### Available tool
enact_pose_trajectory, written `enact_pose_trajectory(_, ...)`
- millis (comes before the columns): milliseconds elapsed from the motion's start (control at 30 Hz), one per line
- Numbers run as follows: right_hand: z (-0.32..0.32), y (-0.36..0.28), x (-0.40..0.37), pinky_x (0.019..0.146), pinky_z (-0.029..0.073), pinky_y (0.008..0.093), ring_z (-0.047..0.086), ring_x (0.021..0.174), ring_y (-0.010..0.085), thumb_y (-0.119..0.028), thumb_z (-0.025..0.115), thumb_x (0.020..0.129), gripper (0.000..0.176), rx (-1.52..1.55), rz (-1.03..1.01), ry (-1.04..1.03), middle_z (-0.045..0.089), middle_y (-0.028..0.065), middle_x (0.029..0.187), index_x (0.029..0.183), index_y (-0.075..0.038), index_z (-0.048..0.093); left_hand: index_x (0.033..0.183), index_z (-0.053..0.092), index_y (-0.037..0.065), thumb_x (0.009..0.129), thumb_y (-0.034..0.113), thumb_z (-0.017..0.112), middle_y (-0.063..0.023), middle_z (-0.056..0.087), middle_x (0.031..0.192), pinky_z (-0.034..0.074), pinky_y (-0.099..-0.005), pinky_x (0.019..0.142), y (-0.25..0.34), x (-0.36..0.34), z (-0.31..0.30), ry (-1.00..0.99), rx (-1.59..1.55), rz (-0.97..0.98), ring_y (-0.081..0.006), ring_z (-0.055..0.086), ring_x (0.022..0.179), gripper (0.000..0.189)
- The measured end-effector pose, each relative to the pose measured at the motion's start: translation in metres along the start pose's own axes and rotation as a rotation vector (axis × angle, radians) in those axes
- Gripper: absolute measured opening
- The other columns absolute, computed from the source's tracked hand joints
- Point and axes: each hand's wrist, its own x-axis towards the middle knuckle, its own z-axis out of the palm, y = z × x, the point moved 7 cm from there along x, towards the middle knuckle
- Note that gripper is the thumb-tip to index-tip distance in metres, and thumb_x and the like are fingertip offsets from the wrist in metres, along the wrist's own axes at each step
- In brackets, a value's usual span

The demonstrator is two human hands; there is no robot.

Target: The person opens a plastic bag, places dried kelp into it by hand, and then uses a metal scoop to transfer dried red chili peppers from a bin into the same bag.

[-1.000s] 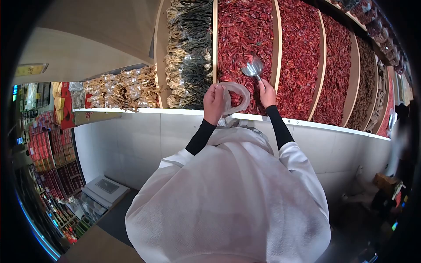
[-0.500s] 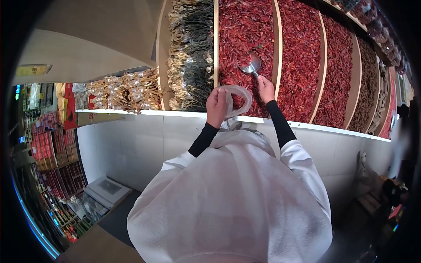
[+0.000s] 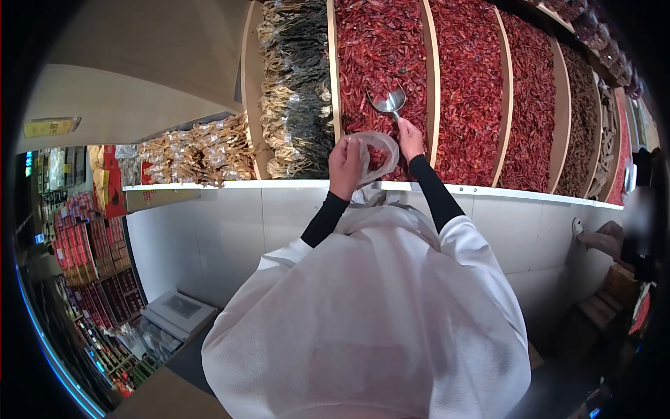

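My left hand (image 3: 348,166) is closed on the edge of a clear plastic bag (image 3: 389,170), whose mouth hangs open in a loop toward the right. My right hand (image 3: 411,138) grips the handle of a metal scoop (image 3: 390,102). The scoop's bowl lies at the surface of the dried red chilies (image 3: 380,42), just beyond the bag, with some chilies at its far edge. Both hands are over the front of this chili compartment, close to the white front ledge (image 3: 447,188).
Wooden dividers (image 3: 431,70) separate the compartments. Bundled dried goods (image 3: 293,91) fill the one to the left; more red chilies (image 3: 466,84) lie to the right. Packaged goods (image 3: 75,234) stand on shelves at far left. A white scale-like device (image 3: 179,309) sits low at left.
The scoop and my right hand have shifted slightly left in view, and the scoop's bowl has turned. My left hand still holds the bag in nearly the same place. The view has shifted a little.
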Motion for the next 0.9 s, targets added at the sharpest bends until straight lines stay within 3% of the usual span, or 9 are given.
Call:
enact_pose_trajectory(100,-0.007,-0.011,-0.013,0.087,0.047,0.031,0.065,0.099,0.022,-0.033,0.052,0.097,0.041,0.015,0.008,-0.027,0.069,0.0182,0.102,0.115,0.003,0.062,0.093,0.056,0.007,0.102,0.026,0.046,0.0097,0.038,0.067,0.026,-0.0183,0.048,0.001,0.001,0.002,0.001,-0.002,0.005,0.001,0.031,0.056,0.023)
enact_pose_trajectory(133,-0.01,-0.018,-0.017,0.076,0.048,0.0299,0.065,0.082,0.0169,-0.032,0.052,0.098,0.04,-0.003,-0.045,0.004,0.068,0.013,0.087,0.113,0.002,0.063,0.093,0.056,0.007,0.102,0.026,0.047,0.0097,0.038,0.066,0.025,-0.0183,0.048,0.002,0.002,0.001,0.006,-0.001,0.015,0.0011,0.031,0.056,0.023)
enact_pose_trajectory(167,-0.013,-0.023,-0.021,0.076,0.048,0.0299,0.065,0.082,0.0169,-0.032,0.052,0.098,0.04,-0.004,-0.047,0.005,0.068,0.013,0.087,0.113,0.002,0.063,0.093,0.056,0.007,0.102,0.026,0.047,0.0097,0.038,0.066,0.025,-0.0183,0.048,0.001,0.002,0.0,0.005,-0.003,0.016,0.0011,0.031,0.056,0.023)
enact_pose_trajectory(267,-0.016,-0.033,-0.033,0.053,0.037,0.0254,0.041,0.057,0.0061,-0.03,0.051,0.099,0.035,0.092,-0.021,-0.032,0.046,-0.0011,0.063,0.11,0.002,0.063,0.093,0.056,0.007,0.102,0.026,0.047,0.0097,0.037,0.066,0.025,-0.0183,0.047,-0.002,0.004,-0.001,0.013,-0.024,-0.016,0.0013,0.031,0.055,0.023)
enact_pose_trajectory(467,-0.033,-0.033,-0.049,0.051,0.033,0.021,0.04,0.057,0.003,-0.028,0.05,0.1,0.033,0.259,0.062,-0.04,0.044,-0.0052,0.064,0.113,0.0,0.063,0.093,0.057,0.007,0.102,0.027,0.047,0.0098,0.038,0.066,0.025,-0.0184,0.047,-0.002,0.006,-0.005,0.019,-0.022,-0.011,0.0012,0.031,0.055,0.024)
enact_pose_trajectory(533,-0.043,-0.031,-0.053,0.045,0.028,0.0193,0.036,0.051,0.0016,-0.03,0.049,0.101,0.032,0.261,0.103,-0.052,0.041,-0.0075,0.062,0.115,-0.004,0.062,0.092,0.057,0.003,0.101,0.022,0.046,0.0048,0.052,0.074,0.036,-0.0194,0.057,-0.005,0.008,-0.009,0.028,-0.018,-0.043,-0.0007,0.042,0.065,0.023)
enact_pose_trajectory(767,-0.08,-0.057,-0.077,0.043,0.025,0.02,0.033,0.049,0.0001,-0.028,0.048,0.101,0.029,0.325,0.194,-0.122,0.037,-0.0089,0.06,0.11,-0.005,0.063,0.091,0.057,0.003,0.101,0.022,0.046,0.0046,0.052,0.074,0.036,-0.0201,0.057,-0.006,0.016,-0.007,0.03,-0.033,-0.035,-0.0011,0.042,0.065,0.024)
enact_pose_trajectory(833,-0.088,-0.059,-0.081,0.042,0.024,0.0201,0.031,0.048,-0.0001,-0.028,0.047,0.102,0.027,0.332,0.198,-0.116,0.036,-0.0096,0.059,0.107,-0.006,0.063,0.092,0.057,0.006,0.101,0.026,0.048,0.0077,0.045,0.068,0.027,-0.0183,0.047,-0.012,0.021,-0.007,0.032,-0.076,-0.009,0.0001,0.036,0.055,0.024)
enact_pose_trajectory(900,-0.096,-0.061,-0.083,0.042,0.023,0.0204,0.031,0.048,-0.0001,-0.028,0.046,0.102,0.027,0.272,0.163,-0.135,0.035,-0.0097,0.059,0.103,-0.006,0.062,0.092,0.057,0.007,0.101,0.026,0.048,0.0078,0.045,0.067,0.027,-0.0184,0.047,-0.011,0.023,-0.006,0.027,-0.077,-0.019,0.0001,0.036,0.055,0.024)
